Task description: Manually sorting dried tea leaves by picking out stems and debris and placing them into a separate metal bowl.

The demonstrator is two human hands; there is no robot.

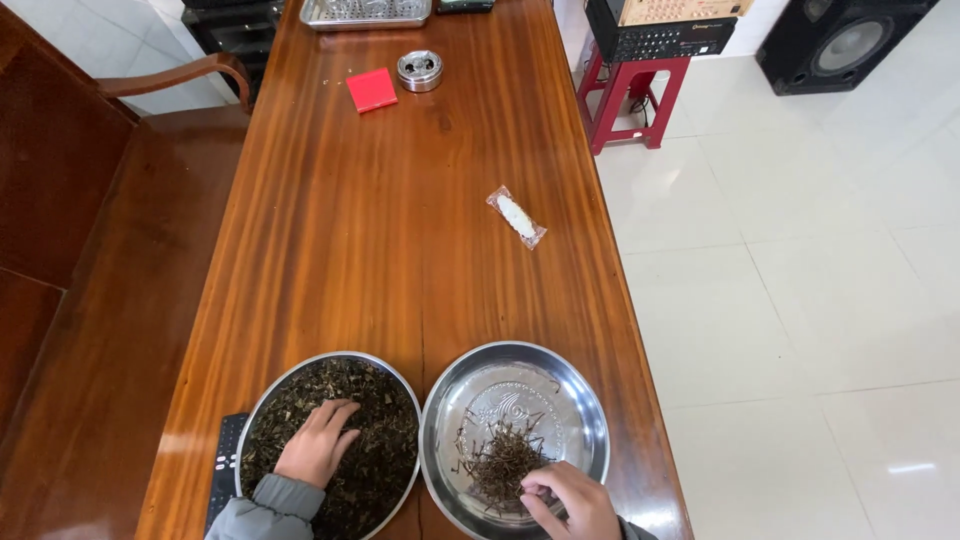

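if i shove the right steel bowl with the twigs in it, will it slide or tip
The right steel bowl would probably slide easily: smooth metal on the polished wooden table. It looks wide and shallow, so tipping seems unlikely. It is likely light, holding only a small heap of twigs, which could scatter. The right hand at its near rim might steady it.

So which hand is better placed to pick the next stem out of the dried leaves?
Probably the left hand: it rests on the dried leaves in the left bowl. The right hand is over the stems in the right bowl.
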